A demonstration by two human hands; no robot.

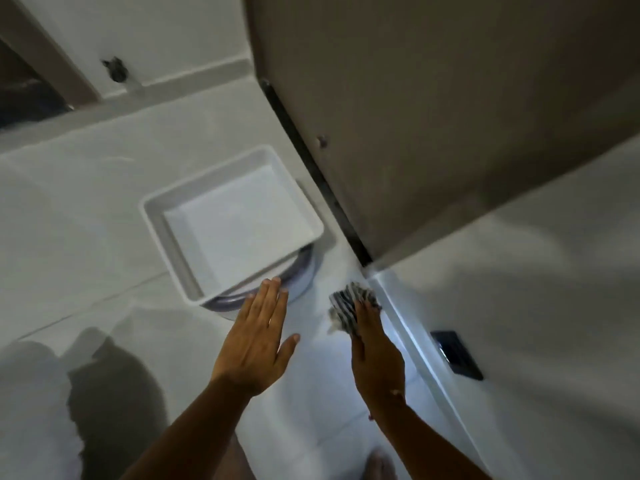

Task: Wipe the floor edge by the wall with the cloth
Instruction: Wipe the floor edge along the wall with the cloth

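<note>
Fingers [367, 311] of right hand [375, 355] press cloth [349, 301] on floor beside skirting [398, 317]; left hand [254, 341] flat, empty. Risk: stroke toward corner skips seam; left fingertips near tray [232, 216] may shove it.

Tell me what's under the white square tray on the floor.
The white tray sits on a round, pale container; only its curved rim and side show past the tray's near edge. The tray covers whatever is inside.

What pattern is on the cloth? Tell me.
Dark and white stripes on the cloth, pressed under the right hand; the head view shows it.
</note>
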